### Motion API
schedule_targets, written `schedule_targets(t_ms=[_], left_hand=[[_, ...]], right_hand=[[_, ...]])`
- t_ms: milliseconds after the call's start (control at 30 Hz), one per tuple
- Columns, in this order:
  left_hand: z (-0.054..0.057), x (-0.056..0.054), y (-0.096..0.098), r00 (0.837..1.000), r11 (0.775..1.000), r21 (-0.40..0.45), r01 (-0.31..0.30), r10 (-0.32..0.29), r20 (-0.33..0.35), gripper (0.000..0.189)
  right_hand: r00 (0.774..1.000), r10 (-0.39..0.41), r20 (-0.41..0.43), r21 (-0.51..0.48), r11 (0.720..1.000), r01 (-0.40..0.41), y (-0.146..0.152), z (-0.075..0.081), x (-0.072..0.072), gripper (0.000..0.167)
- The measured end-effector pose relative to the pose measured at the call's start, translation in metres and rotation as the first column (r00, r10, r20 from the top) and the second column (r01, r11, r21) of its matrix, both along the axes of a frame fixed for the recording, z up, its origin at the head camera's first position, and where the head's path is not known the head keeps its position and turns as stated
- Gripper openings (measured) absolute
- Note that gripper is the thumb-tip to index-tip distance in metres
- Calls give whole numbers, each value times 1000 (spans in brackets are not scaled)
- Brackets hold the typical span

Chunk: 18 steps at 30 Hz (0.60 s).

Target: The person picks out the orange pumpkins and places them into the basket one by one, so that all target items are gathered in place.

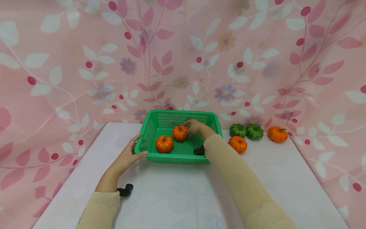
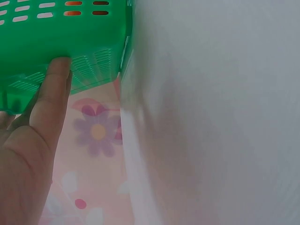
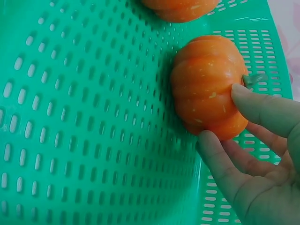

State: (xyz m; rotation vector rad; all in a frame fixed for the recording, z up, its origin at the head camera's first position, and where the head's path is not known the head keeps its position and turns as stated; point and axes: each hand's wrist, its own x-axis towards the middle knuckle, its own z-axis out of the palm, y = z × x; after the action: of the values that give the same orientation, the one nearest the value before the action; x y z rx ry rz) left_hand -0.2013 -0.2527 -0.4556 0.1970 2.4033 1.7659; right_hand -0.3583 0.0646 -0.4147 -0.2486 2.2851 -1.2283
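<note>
A green perforated basket (image 1: 171,156) stands near the back of the white table. Two small orange pumpkins sit inside it: a front-left pumpkin (image 1: 164,144) and a farther pumpkin (image 1: 179,133). My right hand (image 1: 195,128) reaches in over the basket's right side and holds the farther one. In the right wrist view, thumb and fingers (image 3: 220,161) lie against that pumpkin (image 3: 208,86) beside its green stem. My left hand (image 1: 128,157) holds the basket's front-left corner, its thumb (image 2: 56,77) against the outer wall and its other fingers along the left side.
Right of the basket are two green pumpkins (image 1: 238,130) (image 1: 254,132), a nearer orange pumpkin (image 1: 238,144) and another orange pumpkin (image 1: 277,134) near the table's right edge. A pink floral cloth (image 1: 183,63) hangs behind the white table (image 1: 177,197).
</note>
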Motion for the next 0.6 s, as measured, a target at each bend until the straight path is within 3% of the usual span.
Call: schedule_targets(t_ms=[600], left_hand=[[0, 1, 1, 1000, 1000, -1, -4, 4, 4, 91]], right_hand=[[999, 12, -53, -8, 1000, -12, -5, 1, 7, 53]])
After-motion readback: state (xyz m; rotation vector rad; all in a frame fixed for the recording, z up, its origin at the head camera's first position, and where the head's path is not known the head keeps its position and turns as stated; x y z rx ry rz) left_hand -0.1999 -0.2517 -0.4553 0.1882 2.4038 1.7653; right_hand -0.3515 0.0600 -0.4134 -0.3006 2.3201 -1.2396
